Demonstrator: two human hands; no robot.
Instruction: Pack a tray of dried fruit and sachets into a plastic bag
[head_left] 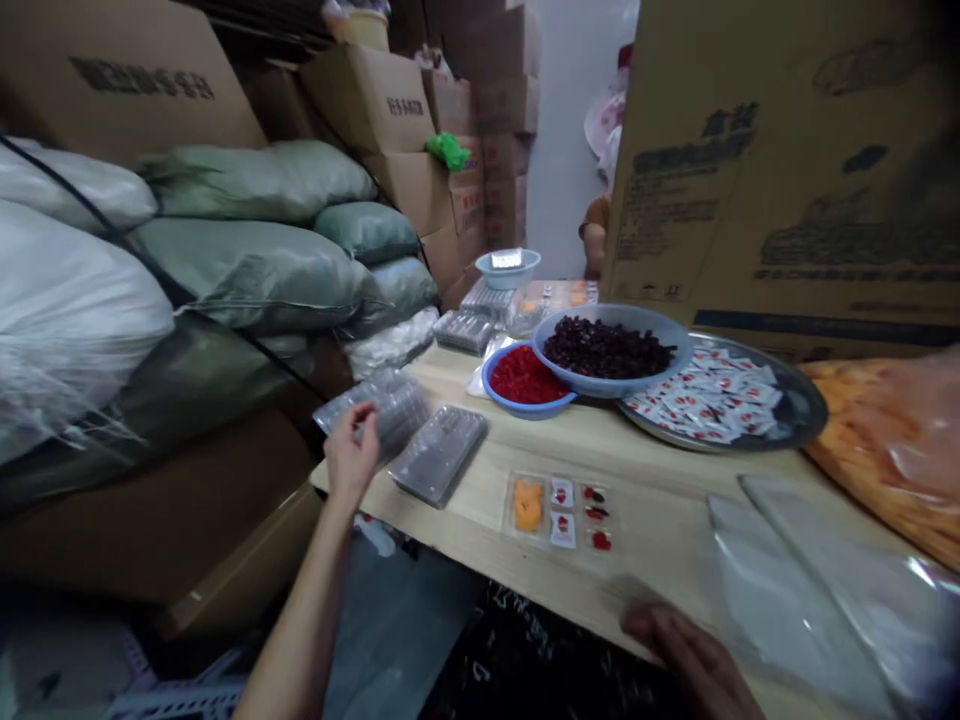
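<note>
My left hand (354,450) is at the near edge of a pile of clear plastic trays (397,400), its fingers curled together; whatever they pinch is too small to tell. A second stack of clear trays (440,455) lies just right of it. At the lower right, my right hand (679,645) is smeared by motion over the table's front edge, and its grip is unclear. Between the hands lies a filled clear tray (561,512) with orange pieces (528,505), two small white packets (562,530) and red and dark pieces.
Behind on the wooden table (480,530) are a blue bowl of red bits (525,378), a bowl of dark fruit (609,350) and a metal tray of packets (806,410). Plastic bags (795,590) lie right. Sacks (255,265) and cartons flank the table; a person's arm (594,245) shows behind.
</note>
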